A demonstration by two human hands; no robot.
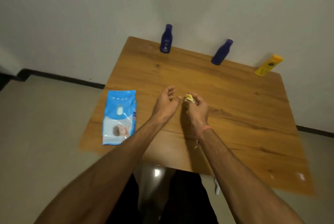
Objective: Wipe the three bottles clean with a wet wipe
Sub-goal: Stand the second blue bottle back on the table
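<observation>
Three bottles stand along the far edge of the wooden table [235, 101], against the wall: a dark blue bottle [166, 39] at the left, a second dark blue bottle [222, 52] in the middle, and a yellow bottle [268, 65] at the right. Over the middle of the table my right hand [197, 106] is closed on a small crumpled wet wipe [189, 97], whitish with a yellow tint. My left hand [167, 101] hovers just left of it, fingers apart and holding nothing. Both hands are well short of the bottles.
A blue pack of wet wipes [119, 117] lies flat at the table's left edge. A pale wall rises right behind the bottles. Tiled floor [45, 133] lies to the left, and my legs show below the table's near edge.
</observation>
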